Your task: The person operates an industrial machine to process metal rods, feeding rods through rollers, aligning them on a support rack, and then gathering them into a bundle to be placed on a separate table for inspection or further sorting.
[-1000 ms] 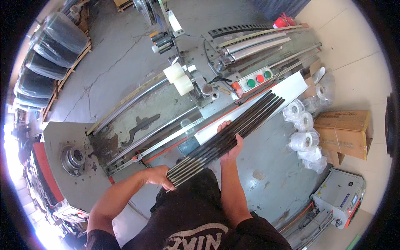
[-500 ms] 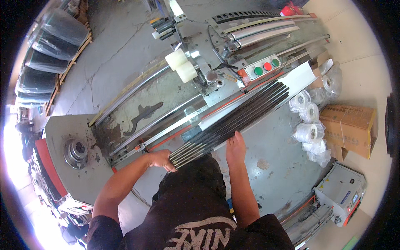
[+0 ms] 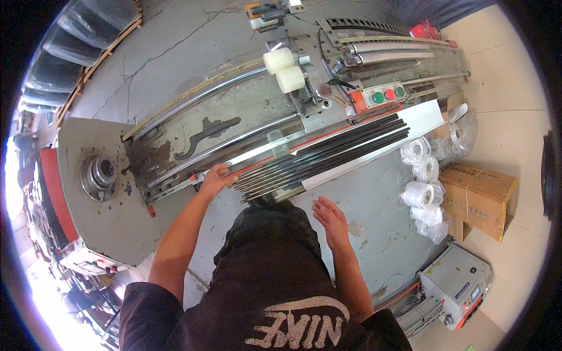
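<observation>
Several long dark rods [image 3: 345, 149] with thinner bare metal ends lie side by side on a white tray [image 3: 430, 117] along the machine's near edge. Just beyond their left ends is my left hand [image 3: 215, 180], its fingers partly bent and apart, holding nothing; one digit reaches close to the rod tips, and I cannot tell whether it touches them. My right hand [image 3: 332, 222] is raised on the near side of the rods, palm turned inward, fingers stretched out and nothing in them.
Behind the rods stretches a long grey machine with rails [image 3: 205, 96], white rollers [image 3: 284, 69], a button box [image 3: 383, 95] and a round chuck [image 3: 99, 171]. Plastic-wrapped rolls [image 3: 422, 193] and a cardboard box [image 3: 477, 196] stand right; a grey control unit [image 3: 459, 281] sits lower right.
Both hands have let go of the rods, which now lie spread on the tray. My left hand has moved up and left, and my right hand has drawn back toward me. The view has shifted.
</observation>
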Demonstrator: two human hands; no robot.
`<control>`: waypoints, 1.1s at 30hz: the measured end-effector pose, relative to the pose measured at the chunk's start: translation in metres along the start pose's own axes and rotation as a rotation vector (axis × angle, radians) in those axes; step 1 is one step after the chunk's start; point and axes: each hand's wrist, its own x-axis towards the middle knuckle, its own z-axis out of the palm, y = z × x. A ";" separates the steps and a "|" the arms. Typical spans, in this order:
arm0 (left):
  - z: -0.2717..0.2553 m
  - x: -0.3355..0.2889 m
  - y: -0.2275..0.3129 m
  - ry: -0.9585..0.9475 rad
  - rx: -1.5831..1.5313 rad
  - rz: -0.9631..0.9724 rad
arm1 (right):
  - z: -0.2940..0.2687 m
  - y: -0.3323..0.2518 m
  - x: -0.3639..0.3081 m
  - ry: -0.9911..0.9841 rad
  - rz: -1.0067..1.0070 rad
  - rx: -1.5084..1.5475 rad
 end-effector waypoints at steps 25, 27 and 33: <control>0.161 -0.096 -0.016 0.676 -0.846 -0.287 | 0.019 -0.106 0.168 -0.874 -0.663 -1.696; 0.174 -0.103 -0.030 0.752 -0.881 -0.275 | 0.021 -0.102 0.174 -1.012 -0.624 -1.627; 0.183 -0.121 0.015 1.059 -0.910 -0.255 | 0.045 -0.114 0.181 -1.360 -0.636 -1.694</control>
